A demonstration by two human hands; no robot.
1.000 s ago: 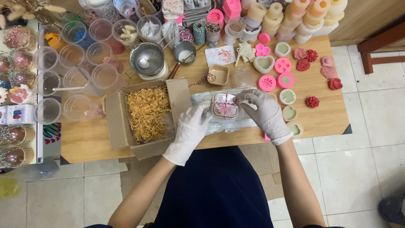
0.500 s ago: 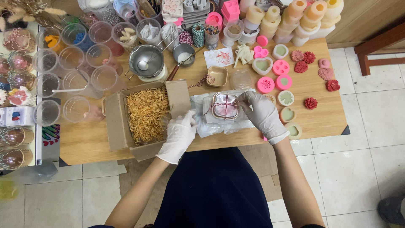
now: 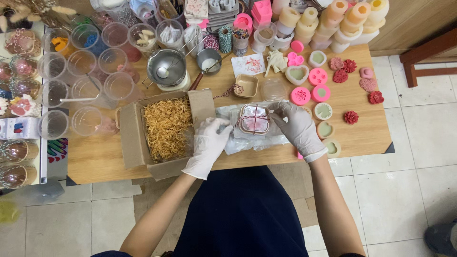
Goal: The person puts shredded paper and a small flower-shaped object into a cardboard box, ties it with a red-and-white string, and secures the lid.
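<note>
A small square container (image 3: 253, 120) with pink contents and red-white twine crossed over its lid sits on a sheet of clear plastic wrap (image 3: 240, 142) at the table's front edge. My right hand (image 3: 299, 127), in a white glove, grips the container's right side, fingertips on its top corner. My gloved left hand (image 3: 208, 143) lies on the wrap just left of it, its fingers curled around a twine end by the container's left edge. An open cardboard box (image 3: 132, 138) of straw-coloured shredded filler stands directly left of my left hand.
Clear plastic cups (image 3: 85, 89) fill the table's left side. A metal pot (image 3: 166, 68), a twine spool (image 3: 225, 38) and jars stand at the back. Pink and cream moulds (image 3: 318, 76) and red flower shapes (image 3: 351, 117) lie right. A wooden chair (image 3: 428, 52) stands on the tiled floor.
My left hand has come up from the box's front corner to the container's left edge. My right hand has stayed on the container's right side.
</note>
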